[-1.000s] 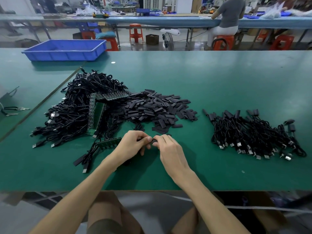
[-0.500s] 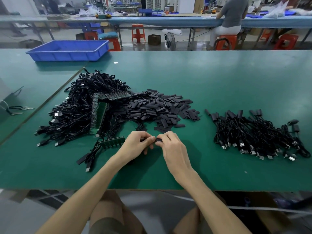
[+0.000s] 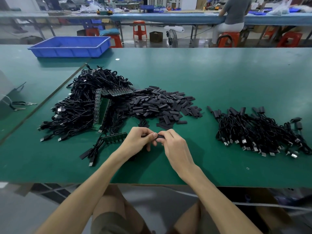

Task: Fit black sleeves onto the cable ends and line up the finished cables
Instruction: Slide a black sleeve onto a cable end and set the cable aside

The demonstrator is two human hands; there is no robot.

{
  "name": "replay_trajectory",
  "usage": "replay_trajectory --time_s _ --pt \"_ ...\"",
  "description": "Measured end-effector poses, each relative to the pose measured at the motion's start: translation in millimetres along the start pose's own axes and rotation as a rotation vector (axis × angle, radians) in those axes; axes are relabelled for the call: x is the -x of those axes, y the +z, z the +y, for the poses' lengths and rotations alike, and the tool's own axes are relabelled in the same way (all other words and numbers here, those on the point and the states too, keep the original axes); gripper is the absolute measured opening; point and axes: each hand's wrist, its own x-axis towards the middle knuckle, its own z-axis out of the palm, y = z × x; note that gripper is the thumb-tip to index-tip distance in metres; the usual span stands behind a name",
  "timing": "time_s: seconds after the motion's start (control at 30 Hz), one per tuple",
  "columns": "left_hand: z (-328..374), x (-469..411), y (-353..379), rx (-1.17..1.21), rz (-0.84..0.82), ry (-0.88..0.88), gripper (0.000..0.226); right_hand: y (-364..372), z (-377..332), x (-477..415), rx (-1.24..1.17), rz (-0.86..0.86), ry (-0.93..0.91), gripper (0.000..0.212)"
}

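Green bench (image 3: 219, 85), stock left, finished cables (image 3: 256, 130) right for short reaches. Left hand (image 3: 136, 141) pinches what's probably the cable end; right hand (image 3: 172, 142) grips the black sleeve (image 3: 160, 136), centred between piles.

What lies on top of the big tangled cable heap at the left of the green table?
Green circuit-board strips lie on the cable heap, and the sleeve pile overlaps its right edge. Whatever sits beneath the cables is covered.
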Motion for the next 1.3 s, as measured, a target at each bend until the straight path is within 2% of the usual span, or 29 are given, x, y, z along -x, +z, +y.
replay_trajectory --time_s 0.4,0.6,1.1,1.17,1.3 --pt "-7 -3 -11 0.057 -0.075 -0.004 0.012 -3 -3 -1 0.042 -0.007 0.035 0.028" --pt "-6 -5 -15 0.103 -0.095 -0.034 0.016 -4 -4 -1 0.023 -0.009 0.045 0.027" --pt "-1 3 -1 0.011 -0.013 -0.005 0.017 -1 3 2 0.001 -0.059 -0.016 0.025" --pt "-2 3 0 -0.001 0.005 -0.007 0.018 0 4 1 -0.042 -0.059 0.011 0.027" --pt "-3 4 2 0.051 0.085 -0.035 0.018 -3 10 -5 -0.275 0.009 0.187 0.035"
